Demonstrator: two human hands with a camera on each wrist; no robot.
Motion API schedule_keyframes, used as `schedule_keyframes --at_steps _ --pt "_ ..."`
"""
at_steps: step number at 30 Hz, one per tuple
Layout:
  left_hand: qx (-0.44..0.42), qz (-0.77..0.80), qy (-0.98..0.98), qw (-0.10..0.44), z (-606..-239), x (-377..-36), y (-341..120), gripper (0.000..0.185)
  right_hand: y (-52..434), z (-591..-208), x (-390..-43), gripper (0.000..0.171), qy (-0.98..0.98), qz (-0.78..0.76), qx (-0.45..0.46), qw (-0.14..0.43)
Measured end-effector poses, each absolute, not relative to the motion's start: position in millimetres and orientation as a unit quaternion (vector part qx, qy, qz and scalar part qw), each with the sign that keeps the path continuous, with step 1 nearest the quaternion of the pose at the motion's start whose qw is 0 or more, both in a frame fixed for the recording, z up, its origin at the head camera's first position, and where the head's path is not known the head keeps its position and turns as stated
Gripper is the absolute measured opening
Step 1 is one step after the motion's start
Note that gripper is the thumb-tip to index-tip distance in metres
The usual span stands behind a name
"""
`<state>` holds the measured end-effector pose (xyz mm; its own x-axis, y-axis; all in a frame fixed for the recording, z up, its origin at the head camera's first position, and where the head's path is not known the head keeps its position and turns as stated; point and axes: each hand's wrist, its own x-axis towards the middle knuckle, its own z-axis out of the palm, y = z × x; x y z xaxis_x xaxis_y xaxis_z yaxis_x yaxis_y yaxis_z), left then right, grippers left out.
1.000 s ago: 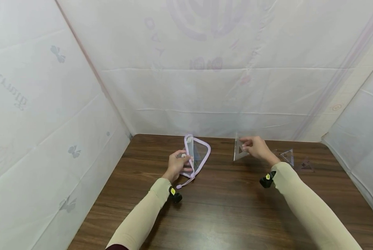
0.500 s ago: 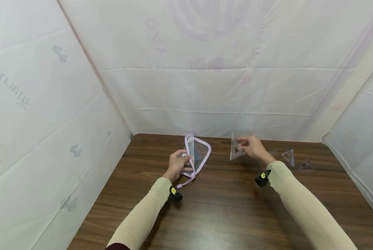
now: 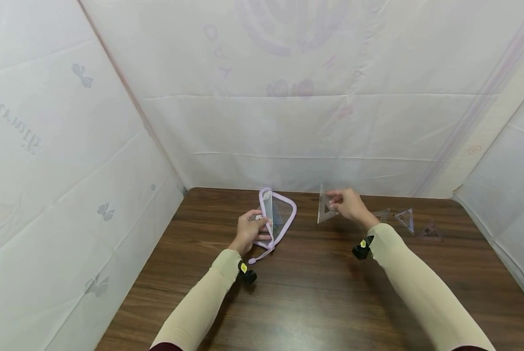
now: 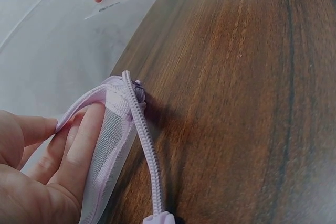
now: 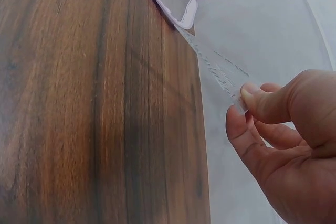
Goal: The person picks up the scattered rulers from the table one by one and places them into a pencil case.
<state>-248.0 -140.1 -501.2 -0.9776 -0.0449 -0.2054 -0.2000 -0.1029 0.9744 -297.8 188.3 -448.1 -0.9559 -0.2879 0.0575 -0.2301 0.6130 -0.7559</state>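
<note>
My left hand (image 3: 248, 231) pinches the lilac edge of a mesh zip pouch (image 3: 287, 223), holding its mouth apart; fingers reach inside the opening in the left wrist view. A cord pull (image 4: 144, 140) hangs from the pouch's corner. Pale and bluish flat pieces show through the mesh. Right of the pouch, my right hand (image 3: 351, 204) pinches a clear set square (image 3: 322, 210) between thumb and fingers, raised and tilted on edge. Its printed scale shows in the right wrist view, where its far tip overlaps the pouch's corner.
Three more clear triangular pieces lie on the brown wooden table (image 3: 306, 292) to the right: one set square (image 3: 382, 214) by the right wrist, another set square (image 3: 405, 220), and a pinkish triangle (image 3: 431, 232). White sheeting (image 3: 262, 131) rises behind the table and at both sides.
My right hand has moved left with the set square, nearer the pouch, uncovering another triangle behind the wrist. My left hand and the pouch have stayed put.
</note>
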Motion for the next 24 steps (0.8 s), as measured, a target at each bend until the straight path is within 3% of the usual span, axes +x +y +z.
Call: schedule_keyframes --at_steps 16,24 --pt "-0.086 0.738 0.665 0.076 -499 -248 -143 0.036 161 -454 -307 0.04 0.888 -0.433 -0.148 0.046" --pt "-0.092 0.736 0.668 0.06 -498 -246 -141 0.03 149 -461 -313 0.039 0.887 -0.433 -0.151 0.046"
